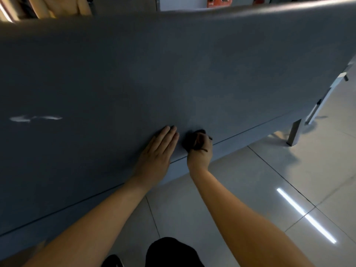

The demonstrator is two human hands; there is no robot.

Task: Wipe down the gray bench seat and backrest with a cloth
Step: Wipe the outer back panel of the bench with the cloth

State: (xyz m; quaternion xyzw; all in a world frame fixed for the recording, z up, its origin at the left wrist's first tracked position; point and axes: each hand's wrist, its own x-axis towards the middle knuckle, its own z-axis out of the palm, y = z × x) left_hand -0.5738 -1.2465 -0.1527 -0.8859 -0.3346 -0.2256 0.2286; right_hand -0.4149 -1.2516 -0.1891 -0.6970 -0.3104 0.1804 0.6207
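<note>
Left hand (158,149) lies flat on the gray seat (115,89), fingers straight and together. Right hand (200,153) grips a dark cloth (189,138) bunched against the seat near its front edge. Recommended: firm, overlapping strokes, working left toward the white smear (34,118).

Two bare forearms rise from the bottom edge of the frame, the left from the lower left corner and the right from the lower right, converging toward the centre. The left hand (159,151) lies palm down, its fingers (169,133) straight, held together and pointing up and slightly right, flat on the gray bench (115,83). The right hand (200,151) sits just beside it, a narrow gap between them, wrist bent a little inward, fingers curled round a bunched dark cloth (190,139) that shows at the fingertips and is pressed against the same surface.
</note>
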